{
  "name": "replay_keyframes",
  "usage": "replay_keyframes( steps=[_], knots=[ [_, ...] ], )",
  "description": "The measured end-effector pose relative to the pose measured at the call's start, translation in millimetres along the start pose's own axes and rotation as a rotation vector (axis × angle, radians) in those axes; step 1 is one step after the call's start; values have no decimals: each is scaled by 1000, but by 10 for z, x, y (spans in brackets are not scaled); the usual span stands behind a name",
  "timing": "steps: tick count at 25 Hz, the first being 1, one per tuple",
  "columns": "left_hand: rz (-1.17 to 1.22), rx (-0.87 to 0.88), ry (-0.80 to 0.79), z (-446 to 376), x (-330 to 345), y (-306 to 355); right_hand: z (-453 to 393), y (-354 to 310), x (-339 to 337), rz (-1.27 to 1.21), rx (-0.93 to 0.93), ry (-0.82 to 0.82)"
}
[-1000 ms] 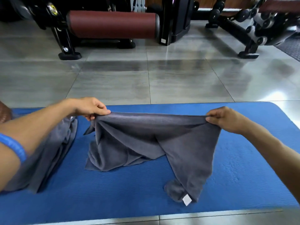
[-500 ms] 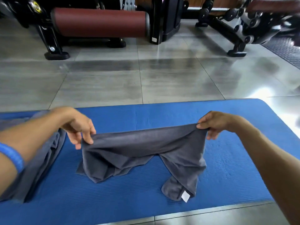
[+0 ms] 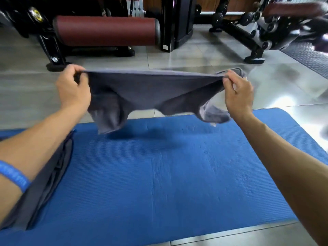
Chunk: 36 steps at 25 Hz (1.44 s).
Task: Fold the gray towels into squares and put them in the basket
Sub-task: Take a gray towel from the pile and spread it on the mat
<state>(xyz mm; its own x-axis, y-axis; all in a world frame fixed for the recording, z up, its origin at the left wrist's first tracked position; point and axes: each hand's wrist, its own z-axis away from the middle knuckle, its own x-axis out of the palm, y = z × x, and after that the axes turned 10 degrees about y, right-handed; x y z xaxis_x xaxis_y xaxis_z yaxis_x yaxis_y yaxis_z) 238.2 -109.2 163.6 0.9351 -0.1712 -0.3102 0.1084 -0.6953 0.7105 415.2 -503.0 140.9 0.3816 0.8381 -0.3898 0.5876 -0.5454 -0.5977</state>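
Overhead, both hands pinch a gray towel (image 3: 142, 93) above the blue mat (image 3: 177, 174); gym machines (image 3: 177, 23) stand on tiled floor (image 3: 26, 96).

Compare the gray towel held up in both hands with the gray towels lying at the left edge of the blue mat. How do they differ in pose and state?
The held towel hangs in the air, clear of the blue mat; the gray towels at the left edge lie on the mat. The held towel is stretched between the left hand and right hand, each pinching its top edge; no hand grips the lying towels, though the left forearm crosses over them. Both are gray cloth, and neither is folded into a square.
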Motion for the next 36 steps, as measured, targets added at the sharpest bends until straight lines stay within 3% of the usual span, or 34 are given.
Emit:
replay_keyframes(
  steps=[6, 10, 13, 18, 22, 32, 34, 36],
  knots=[
    [-476, 172, -785, 847, -168, -574, 1180, 917, -286, 346, -67, -367],
    [-723, 290, -1201, 1490, -97, -602, 1911, 1314, -409, 564, 105, -630],
    [-783, 312, -1302, 2016, -23, -540, 2170, 1476, -526, 631, 160, -718],
    [-848, 194, -1442, 2795, -119, -605, 2339, 1698, -772, 775, 249, -802],
    [-987, 440, -1554, 3283, -123, -462, 2468, 1711, -911, 867, 270, -837],
    [-1121, 556, -1879, 3326, 116, -196, 2750, 1537, -1174, 1015, 337, -953],
    [-1114, 505, -1954, 3321, 250, -117, 2658, 1566, -1148, 1057, 265, -1006],
    [-957, 388, -1857, 3324, 444, -64, 2585, 1621, -1067, 1015, 199, -1011]
  ],
)
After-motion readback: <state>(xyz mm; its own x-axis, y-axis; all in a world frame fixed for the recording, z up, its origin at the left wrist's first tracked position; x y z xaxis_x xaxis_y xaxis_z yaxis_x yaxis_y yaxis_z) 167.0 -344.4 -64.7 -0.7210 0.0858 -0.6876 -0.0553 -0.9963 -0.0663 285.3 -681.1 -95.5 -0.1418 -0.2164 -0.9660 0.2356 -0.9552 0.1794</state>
